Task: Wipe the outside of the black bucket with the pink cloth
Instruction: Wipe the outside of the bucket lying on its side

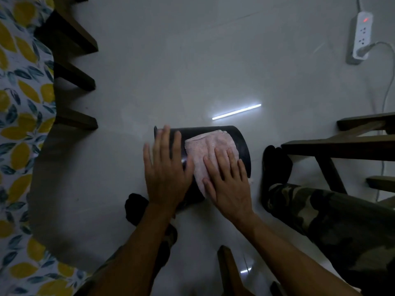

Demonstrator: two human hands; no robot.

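Observation:
The black bucket (pixel 239 142) lies on its side on the pale floor, between my feet. A pink cloth (pixel 205 150) is draped over its upper wall. My right hand (pixel 228 182) lies flat on the cloth with fingers spread, pressing it against the bucket. My left hand (pixel 164 167) rests palm down on the bucket's left part, fingers spread and slightly blurred, holding the bucket steady. The hands and cloth hide much of the bucket's wall.
A table with a lemon-print cloth (pixel 23 107) and dark wooden legs (pixel 74 77) stands at the left. A wooden chair frame (pixel 342 146) is at the right. My feet in black socks (pixel 275 165) flank the bucket. A power strip (pixel 361 37) with cable lies far right.

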